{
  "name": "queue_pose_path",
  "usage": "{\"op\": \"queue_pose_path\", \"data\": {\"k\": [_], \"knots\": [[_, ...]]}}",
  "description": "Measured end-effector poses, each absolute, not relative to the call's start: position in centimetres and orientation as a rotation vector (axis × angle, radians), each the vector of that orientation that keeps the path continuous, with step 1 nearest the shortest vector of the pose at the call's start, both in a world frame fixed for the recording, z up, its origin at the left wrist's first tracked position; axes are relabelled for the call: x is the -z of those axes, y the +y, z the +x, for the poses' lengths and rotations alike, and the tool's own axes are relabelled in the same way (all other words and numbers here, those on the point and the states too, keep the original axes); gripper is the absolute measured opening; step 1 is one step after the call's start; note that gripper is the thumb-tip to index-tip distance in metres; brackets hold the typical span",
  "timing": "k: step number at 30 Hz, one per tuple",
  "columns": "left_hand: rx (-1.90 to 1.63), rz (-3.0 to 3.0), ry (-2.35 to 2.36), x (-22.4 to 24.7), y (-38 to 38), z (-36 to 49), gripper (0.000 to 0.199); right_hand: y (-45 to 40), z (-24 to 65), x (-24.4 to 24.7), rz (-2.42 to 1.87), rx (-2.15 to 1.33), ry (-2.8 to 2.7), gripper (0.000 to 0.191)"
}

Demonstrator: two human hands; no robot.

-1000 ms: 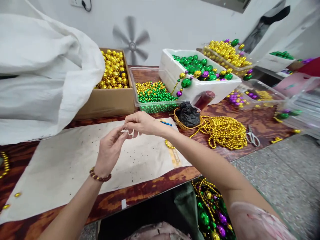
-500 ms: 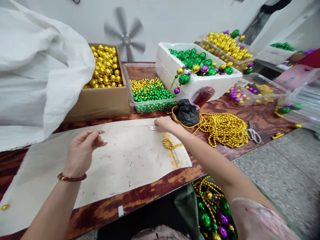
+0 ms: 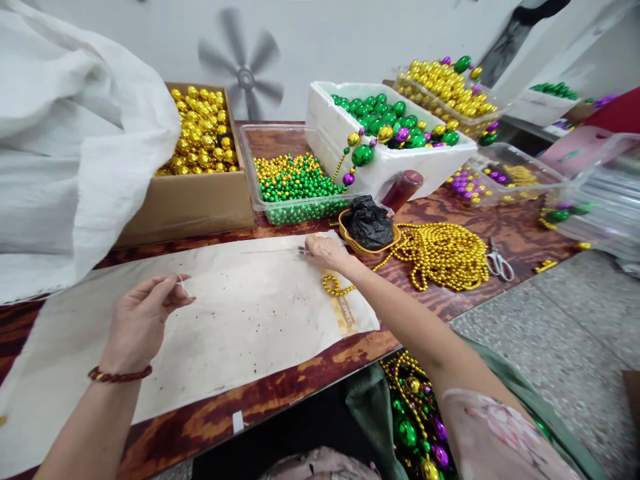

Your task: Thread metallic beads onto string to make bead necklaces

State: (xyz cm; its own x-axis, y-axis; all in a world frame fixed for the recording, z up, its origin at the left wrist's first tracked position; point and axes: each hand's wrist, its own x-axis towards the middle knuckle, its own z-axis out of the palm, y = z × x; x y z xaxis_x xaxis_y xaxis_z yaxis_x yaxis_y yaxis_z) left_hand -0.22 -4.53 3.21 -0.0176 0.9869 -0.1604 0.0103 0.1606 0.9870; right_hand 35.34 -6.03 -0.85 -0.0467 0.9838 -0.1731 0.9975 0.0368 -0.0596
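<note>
My left hand (image 3: 143, 317) is raised over the left part of a white cloth (image 3: 215, 347), with thumb and fingers pinched on a thin white thread (image 3: 182, 285). My right hand (image 3: 325, 252) rests at the cloth's far right edge, fingers closed. A small metallic piece (image 3: 303, 251) pokes out at its fingertips; what it belongs to is hidden. A thin straight needle-like line (image 3: 265, 252) runs left from there along the cloth. Just in front of this hand lies a short curl of gold bead string (image 3: 333, 287). To its right sits a yellow basket (image 3: 367, 250) with a black plastic bag (image 3: 369, 223) in it.
Gold bead strings (image 3: 445, 257) and white-handled scissors (image 3: 499, 260) lie to the right. Behind stand a cardboard box (image 3: 190, 207) of gold balls, a clear bin (image 3: 250, 173) of small beads and a white foam box (image 3: 425, 167) of green beads. A fan (image 3: 245, 79) is beyond.
The whole view has shifted slightly left. My left hand has drawn a little farther left and down with the thread. My right hand stays at about the same place on the cloth.
</note>
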Motion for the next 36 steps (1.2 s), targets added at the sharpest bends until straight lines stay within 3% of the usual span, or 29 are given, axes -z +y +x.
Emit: {"op": "queue_pose_path", "data": {"k": [12,19,28,36], "knots": [[-1.097,1.086,1.233,-3.7,-5.4,0.0,0.015,-13.0,35.6,-5.0,2.016,0.544,2.21,0.031],[-1.083,1.123,1.226,-3.6,-5.6,0.0,0.016,-14.1,33.1,-5.9,1.839,0.476,2.207,0.023],[-1.07,1.097,1.222,-3.5,-6.4,-0.1,0.031,-12.9,31.4,-4.4,1.868,0.41,2.116,0.024],[-0.926,1.107,1.253,-1.7,-6.8,-1.3,0.033,-12.9,32.4,-2.3,1.946,0.484,2.199,0.024]]}}
